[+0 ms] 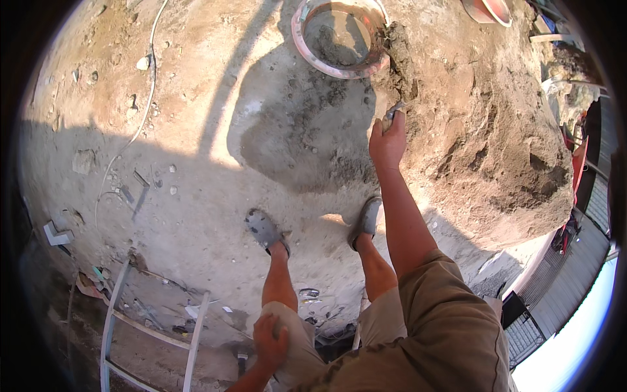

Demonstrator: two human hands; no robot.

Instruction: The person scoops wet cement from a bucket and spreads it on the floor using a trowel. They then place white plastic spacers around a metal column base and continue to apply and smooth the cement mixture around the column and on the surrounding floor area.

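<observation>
My right hand (388, 137) grips the handle of a trowel (393, 112), its blade hard to make out against wet grey mortar (401, 81) beside the bucket. The round bucket (309, 60) has a pale pinkish rim and holds some grey mortar, part sunlit. A dark damp patch (294, 137) spreads on the ground below it, toward my feet. My left hand (271, 336) rests on my left thigh, fingers loosely bent and apart, holding nothing.
A metal ladder (119, 295) lies at lower left. A pale cable (137, 130) runs along the left. A red bucket (480, 9) sits at top right. A rough sand mound (496, 157) is right of my arm, with corrugated sheeting (568, 274) beyond. My grey clogs (264, 228) stand on dusty concrete.
</observation>
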